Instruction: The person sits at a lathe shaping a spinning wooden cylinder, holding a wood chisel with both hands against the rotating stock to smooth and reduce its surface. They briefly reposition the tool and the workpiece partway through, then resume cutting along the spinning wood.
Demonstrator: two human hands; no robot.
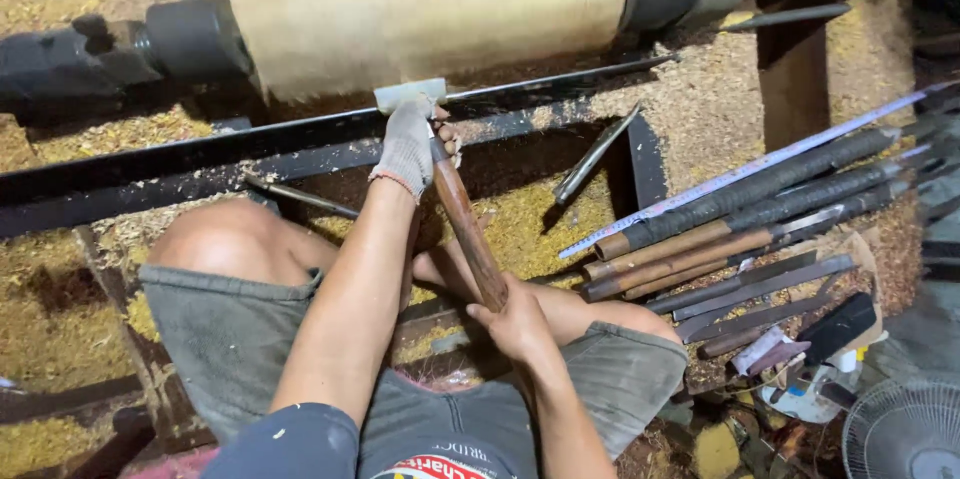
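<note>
I see left hand [408,144] and right hand [515,319] both gripping the chisel [470,229], long axis pointing up-left toward the wooden cylinder [420,9].

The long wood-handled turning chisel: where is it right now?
In the head view, the wood-handled turning chisel runs centre frame, handle end in the right hand, blade end under the gloved left hand on the black tool rest below the pale wooden cylinder.

Workshop floor thick with yellow sawdust [60,319], dark metal rails [120,154] crossing it, and a small white fan [905,429] at lower right.
</note>
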